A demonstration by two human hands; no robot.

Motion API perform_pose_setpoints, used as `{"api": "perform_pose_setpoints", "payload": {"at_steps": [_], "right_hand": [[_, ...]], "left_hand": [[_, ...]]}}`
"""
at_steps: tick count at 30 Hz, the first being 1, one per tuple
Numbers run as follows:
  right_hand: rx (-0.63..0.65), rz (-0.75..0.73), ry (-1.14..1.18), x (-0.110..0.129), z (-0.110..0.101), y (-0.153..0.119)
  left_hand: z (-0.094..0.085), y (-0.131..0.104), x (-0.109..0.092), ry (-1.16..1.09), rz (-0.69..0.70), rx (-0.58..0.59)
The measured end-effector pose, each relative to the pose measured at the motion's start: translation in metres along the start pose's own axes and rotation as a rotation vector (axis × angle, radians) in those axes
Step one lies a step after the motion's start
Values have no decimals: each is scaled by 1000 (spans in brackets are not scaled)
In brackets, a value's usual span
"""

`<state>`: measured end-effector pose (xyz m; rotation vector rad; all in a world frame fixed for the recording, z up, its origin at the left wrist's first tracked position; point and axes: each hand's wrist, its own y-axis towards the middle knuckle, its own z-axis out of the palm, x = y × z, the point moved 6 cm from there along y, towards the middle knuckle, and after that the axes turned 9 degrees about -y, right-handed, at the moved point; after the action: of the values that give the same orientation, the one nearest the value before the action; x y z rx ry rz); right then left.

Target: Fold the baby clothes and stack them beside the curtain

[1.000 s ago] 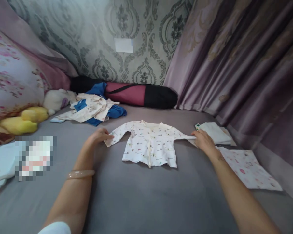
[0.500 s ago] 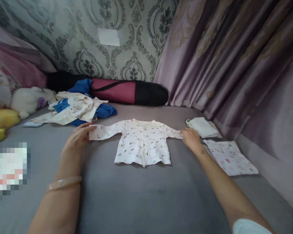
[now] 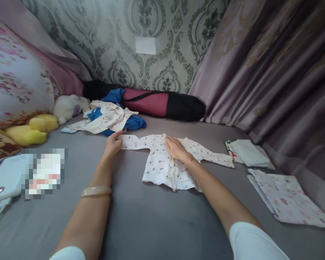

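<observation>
Patterned shirt lies spread on the grey sheet, one cuff pinched in the left hand; the right hand rests palm-down on its front, fingers extended.

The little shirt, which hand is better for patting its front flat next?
Probably the right hand: it rests over the middle of the little shirt, fingers extended. The left hand is at the end of a sleeve, farther from the front.

Shirt partly under right fingers
</observation>
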<state>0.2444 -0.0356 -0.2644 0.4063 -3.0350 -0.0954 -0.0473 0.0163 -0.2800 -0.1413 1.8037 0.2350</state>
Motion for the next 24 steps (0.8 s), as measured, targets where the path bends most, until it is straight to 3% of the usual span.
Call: {"api": "perform_pose_setpoints", "payload": {"at_steps": [5,11,17,24], "right_hand": [[80,16,62,31,24,38],[31,122,32,34,43,45],[-21,126,24,33,45,44],[-30,138,24,33,47,43]], "left_hand": [[-6,7,7,-17,20,24],[-12,18,28,138,-90,-47],[-14,3,13,367,-4,-144],[-10,-3,10,574,46,-99]]}}
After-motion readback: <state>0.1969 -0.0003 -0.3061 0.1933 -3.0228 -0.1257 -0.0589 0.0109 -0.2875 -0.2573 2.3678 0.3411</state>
